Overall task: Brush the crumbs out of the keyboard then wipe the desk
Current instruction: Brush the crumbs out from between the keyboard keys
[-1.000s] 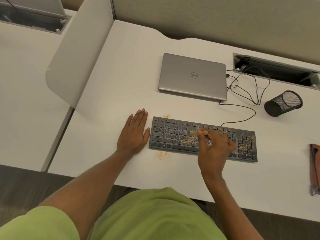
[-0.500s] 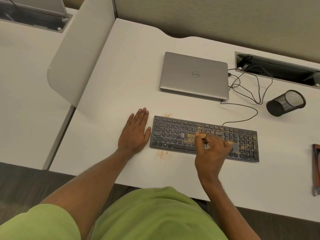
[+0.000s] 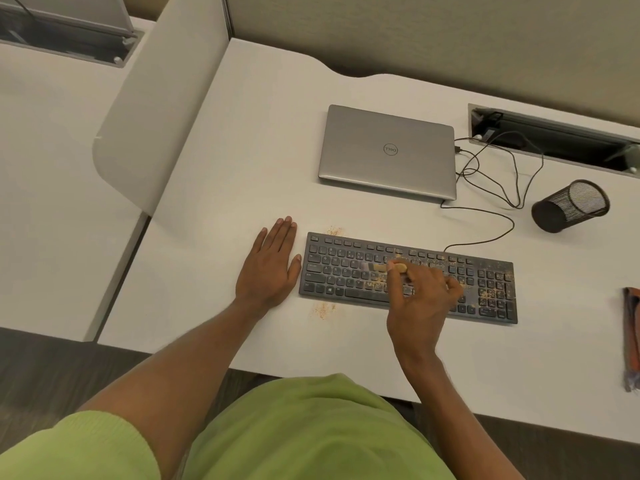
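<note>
The right hand (image 3: 420, 301) pinches what looks like a small brush (image 3: 379, 267), blurred, over the keyboard (image 3: 332, 271). The left hand (image 3: 268, 268) lies flat on the desk (image 3: 225, 188), just beside the keyboard's nine-o'clock end. Crumbs (image 3: 323, 310) lie at its seven o'clock.

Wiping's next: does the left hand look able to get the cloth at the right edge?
Probably not: the left hand rests left of the keyboard; the cloth lies beyond the right hand.

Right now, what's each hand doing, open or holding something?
Left hand: open, flat on the desk beside the keyboard.
Right hand: holding a brush over the keyboard.
</note>
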Demonstrator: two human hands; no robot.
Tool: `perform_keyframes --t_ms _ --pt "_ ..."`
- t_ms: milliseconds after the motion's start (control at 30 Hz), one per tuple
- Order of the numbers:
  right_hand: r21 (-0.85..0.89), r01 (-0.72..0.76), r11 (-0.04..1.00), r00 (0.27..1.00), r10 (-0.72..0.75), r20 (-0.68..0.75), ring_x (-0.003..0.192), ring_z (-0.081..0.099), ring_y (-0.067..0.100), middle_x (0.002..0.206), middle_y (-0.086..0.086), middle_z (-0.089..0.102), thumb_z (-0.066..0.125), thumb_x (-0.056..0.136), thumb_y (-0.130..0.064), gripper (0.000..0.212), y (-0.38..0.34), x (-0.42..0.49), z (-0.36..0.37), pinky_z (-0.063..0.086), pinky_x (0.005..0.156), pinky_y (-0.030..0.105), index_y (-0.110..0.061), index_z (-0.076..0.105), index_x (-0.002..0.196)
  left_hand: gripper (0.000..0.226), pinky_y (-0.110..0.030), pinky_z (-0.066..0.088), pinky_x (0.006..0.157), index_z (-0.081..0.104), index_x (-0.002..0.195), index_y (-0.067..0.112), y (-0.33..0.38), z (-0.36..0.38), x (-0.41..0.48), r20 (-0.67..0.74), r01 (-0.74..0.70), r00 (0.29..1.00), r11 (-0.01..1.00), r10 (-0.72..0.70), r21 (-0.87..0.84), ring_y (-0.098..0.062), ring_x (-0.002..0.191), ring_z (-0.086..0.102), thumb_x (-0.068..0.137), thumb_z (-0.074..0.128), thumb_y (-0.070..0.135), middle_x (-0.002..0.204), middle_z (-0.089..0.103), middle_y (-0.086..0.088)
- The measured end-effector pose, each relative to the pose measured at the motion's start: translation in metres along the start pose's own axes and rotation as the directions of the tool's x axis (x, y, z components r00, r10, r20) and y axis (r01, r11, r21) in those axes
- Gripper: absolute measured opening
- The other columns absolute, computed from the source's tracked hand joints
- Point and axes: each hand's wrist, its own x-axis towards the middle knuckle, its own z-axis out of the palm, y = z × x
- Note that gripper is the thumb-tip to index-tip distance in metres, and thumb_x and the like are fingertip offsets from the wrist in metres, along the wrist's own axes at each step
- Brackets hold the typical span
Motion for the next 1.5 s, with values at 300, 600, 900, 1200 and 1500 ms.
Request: perform_keyframes --t_ms 300,600,900,1200,1500 --pt "0.000 0.036 0.999 0.997 -0.036 0.075 0.093 0.059 0.016 0.093 -0.011 0.069 0.067 0.101 -0.024 0.006 0.003 0.003 -0.001 0.022 0.097 0.035 -0.025 0.073 0.100 0.068 -0.036 0.002 0.135 0.013 0.171 0.013 0.001 0.000 0.000 0.002 0.004 1.000 1.000 -0.004 0.000 -0.012 0.165 0.004 0.111 0.028 0.042 0.179 0.011 -0.003" --pt "-0.090 0.097 0.991 0.977 -0.077 0.199 0.099 0.054 0.012 0.096 -0.017 0.069 0.072 0.094 -0.013 0.019 0.010 0.014 0.002 0.019 0.096 0.037 -0.031 0.074 0.098 0.068 -0.038 0.004 0.135 0.014 0.171 0.013 0.000 0.000 0.000 0.005 0.001 1.000 1.000 -0.001 -0.005 -0.013 0.166 0.004 0.111 0.027 0.042 0.179 0.010 -0.003" --pt "0.040 0.061 0.997 0.981 -0.067 0.181 0.098 0.054 0.011 0.093 -0.018 0.069 0.072 0.094 -0.014 0.016 0.002 0.018 -0.001 0.023 0.097 0.039 -0.030 0.075 0.097 0.069 -0.039 0.005 0.135 0.014 0.171 0.012 -0.001 0.000 0.000 0.005 -0.003 1.000 1.000 0.003 -0.005 -0.013 0.166 0.005 0.110 0.026 0.042 0.179 0.011 -0.003" --pt "-0.031 -0.033 0.999 0.997 0.035 0.064 0.092 0.059 0.015 0.096 -0.011 0.069 0.064 0.102 -0.029 0.010 0.010 0.014 -0.001 0.025 0.096 0.037 -0.026 0.073 0.106 0.068 -0.040 0.008 0.135 0.013 0.171 0.013 -0.001 0.001 0.000 0.006 -0.003 1.000 1.000 0.003 -0.001 -0.013 0.166 0.005 0.111 0.026 0.042 0.179 0.011 -0.003" --pt "-0.035 -0.071 0.997 0.996 0.073 0.057 0.077 0.055 0.015 0.078 -0.009 0.064 0.068 0.100 -0.025 0.012 0.012 0.003 0.002 0.034 0.100 0.050 -0.023 0.073 0.090 0.068 -0.038 0.005 0.135 0.014 0.171 0.012 -0.001 0.001 0.000 -0.002 -0.004 1.000 1.000 0.004 0.003 -0.013 0.166 0.006 0.111 0.027 0.041 0.179 0.012 -0.003"
